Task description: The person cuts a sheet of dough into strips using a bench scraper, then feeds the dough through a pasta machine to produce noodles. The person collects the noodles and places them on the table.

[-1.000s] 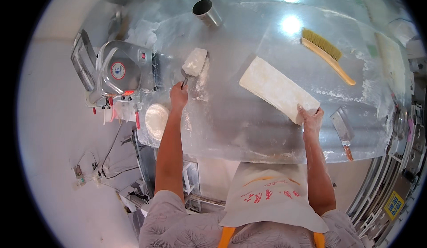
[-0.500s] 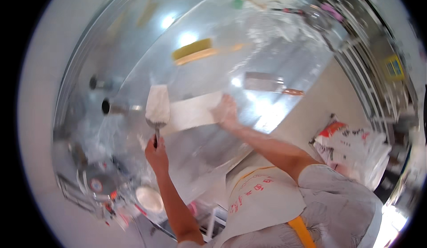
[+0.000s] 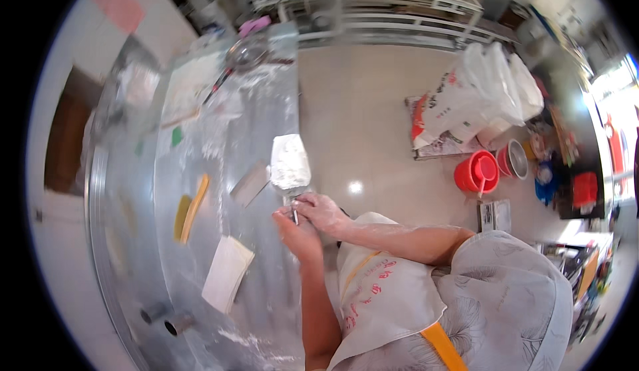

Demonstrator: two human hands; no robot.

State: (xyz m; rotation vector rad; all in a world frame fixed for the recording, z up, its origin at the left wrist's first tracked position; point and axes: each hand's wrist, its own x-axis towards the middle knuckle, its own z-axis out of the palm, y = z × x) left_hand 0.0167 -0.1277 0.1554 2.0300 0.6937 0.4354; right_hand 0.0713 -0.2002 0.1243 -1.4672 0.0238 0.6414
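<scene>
A metal scoop heaped with white powder (image 3: pixel 289 161) is held at the right edge of the steel table (image 3: pixel 259 278). My left hand (image 3: pixel 297 236) is closed on its handle, with my right hand (image 3: pixel 323 212) closed on the handle beside it. Lower on the table lies a layered pale dough sheet (image 3: pixel 226 274), away from both hands. A cleaver blade (image 3: pixel 246 185) is partly hidden behind the scoop. A yellow-bristled brush (image 3: pixel 190 211) lies farther left.
Metal tubes (image 3: pixel 176 324) are at lower left. A strainer (image 3: pixel 246 51) sits at the table's far end. Beyond the table's edge are tiled floor (image 3: pixel 353 105), white sacks (image 3: pixel 466 98), a red bucket (image 3: pixel 476 171), a steel bowl (image 3: pixel 514 158) and white racking (image 3: pixel 413 21).
The view has swung right toward the floor and sacks. My right hand has left the dough sheet and joined my left hand on the scoop, which is now over the table's edge.
</scene>
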